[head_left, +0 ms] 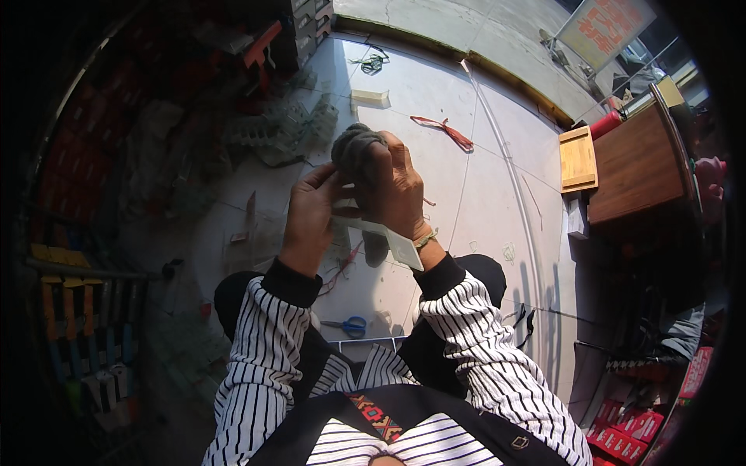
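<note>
In front of me I hold up a grey, soft, thick bundle [357, 146], rolled or folded; I cannot tell whether it is knitwear or cord. My right hand [395, 182] is wrapped round its near right side with bent fingers. From the left, my left hand [309, 213] pinches its lower edge, close against the right hand. A white card [402, 247] with a square mark hangs below the hands, beside my right wrist. What lies between the palms is hidden. Blue-handled scissors [353, 326] lie on the floor between my knees.
Pale tiles [458, 210] make up the floor, with a red tie [443, 132], green string [371, 60] and a beige strip [369, 99] on it. Clear plastic packaging [287, 128] is heaped at the left. A brown wooden cabinet [637, 159] stands right, stocked shelves [85, 311] left.
</note>
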{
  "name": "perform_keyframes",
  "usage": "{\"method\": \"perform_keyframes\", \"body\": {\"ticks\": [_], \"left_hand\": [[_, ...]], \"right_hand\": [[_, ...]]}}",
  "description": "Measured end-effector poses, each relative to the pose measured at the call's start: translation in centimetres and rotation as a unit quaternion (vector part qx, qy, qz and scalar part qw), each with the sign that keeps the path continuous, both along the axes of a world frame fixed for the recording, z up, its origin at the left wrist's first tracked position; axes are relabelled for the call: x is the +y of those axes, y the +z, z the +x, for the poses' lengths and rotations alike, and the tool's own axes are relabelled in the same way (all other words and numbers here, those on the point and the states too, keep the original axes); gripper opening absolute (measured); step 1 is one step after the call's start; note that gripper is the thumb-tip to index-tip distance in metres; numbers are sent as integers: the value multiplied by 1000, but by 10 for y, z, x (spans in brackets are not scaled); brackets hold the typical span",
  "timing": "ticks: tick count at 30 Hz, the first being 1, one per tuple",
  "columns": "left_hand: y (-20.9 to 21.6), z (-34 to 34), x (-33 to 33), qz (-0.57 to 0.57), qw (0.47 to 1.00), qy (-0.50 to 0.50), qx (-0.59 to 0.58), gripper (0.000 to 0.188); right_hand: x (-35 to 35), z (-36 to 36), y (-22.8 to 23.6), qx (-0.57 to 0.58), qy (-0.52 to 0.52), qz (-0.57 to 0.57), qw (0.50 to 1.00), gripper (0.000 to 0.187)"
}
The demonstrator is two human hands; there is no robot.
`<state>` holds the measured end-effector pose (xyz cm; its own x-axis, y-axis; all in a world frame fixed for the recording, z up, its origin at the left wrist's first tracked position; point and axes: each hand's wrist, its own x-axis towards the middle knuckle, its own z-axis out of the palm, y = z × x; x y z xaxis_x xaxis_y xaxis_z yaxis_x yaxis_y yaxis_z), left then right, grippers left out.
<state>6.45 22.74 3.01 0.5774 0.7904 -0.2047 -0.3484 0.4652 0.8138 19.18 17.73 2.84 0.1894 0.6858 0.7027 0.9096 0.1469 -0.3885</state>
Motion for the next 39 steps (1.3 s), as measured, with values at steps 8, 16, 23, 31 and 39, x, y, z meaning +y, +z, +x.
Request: {"method": "perform_keyframes", "body": {"ticks": [8,16,23,31,39], "left_hand": [[-6,0,1,-28,999,35,-8,23],[4,-14,12,267,932,159,184,24],[-8,3,-2,558,778,159,243,25],[-26,1,4,500,796,77,332,15],[-7,-2,2,582,764,107,258,25]], "right_hand": [[4,-3,-8,-14,-24,-57,998,51],[-14,47,33,512,111,24,852,32],[-9,16,12,308,160,-203,915,34],[-23,0,37,455,229,-177,842,22],[-33,50,63,612,245,18,752,47]]}}
